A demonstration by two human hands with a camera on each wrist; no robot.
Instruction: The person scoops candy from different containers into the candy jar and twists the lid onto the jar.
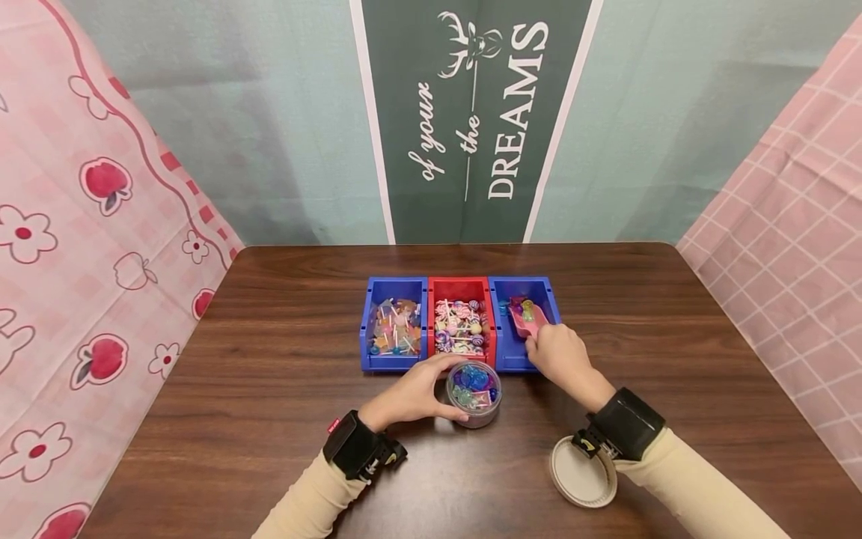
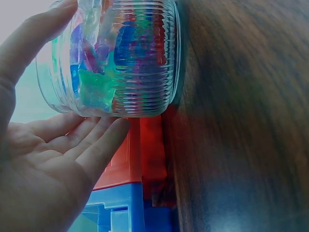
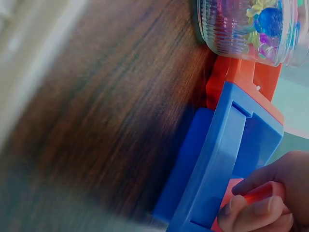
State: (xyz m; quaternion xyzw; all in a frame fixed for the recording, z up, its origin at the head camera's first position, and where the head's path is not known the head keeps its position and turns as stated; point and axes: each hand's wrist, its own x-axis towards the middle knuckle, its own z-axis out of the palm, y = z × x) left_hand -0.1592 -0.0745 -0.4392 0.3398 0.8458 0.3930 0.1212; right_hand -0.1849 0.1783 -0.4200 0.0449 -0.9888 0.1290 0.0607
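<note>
A clear ribbed jar [image 1: 474, 397] full of colourful translucent pieces stands on the table in front of the red bin. My left hand [image 1: 419, 391] curves round its left side, thumb in front and fingers behind. In the left wrist view the jar [image 2: 125, 63] rests against thumb and fingertips. My right hand [image 1: 560, 355] grips the handle of a pink scoop [image 1: 527, 317] inside the right blue bin [image 1: 517, 359]. A few coloured pieces lie in and beside the scoop. In the right wrist view the fingers of the right hand [image 3: 263, 208] curl round the handle.
Left of the right bin stand a red bin [image 1: 491, 344] with striped lollipops and a blue bin [image 1: 364, 344] with wrapped lollipops, all joined in a row. A round cream lid [image 1: 584, 475] lies below the right wrist. Cloth curtains hang behind the table [image 1: 256, 419].
</note>
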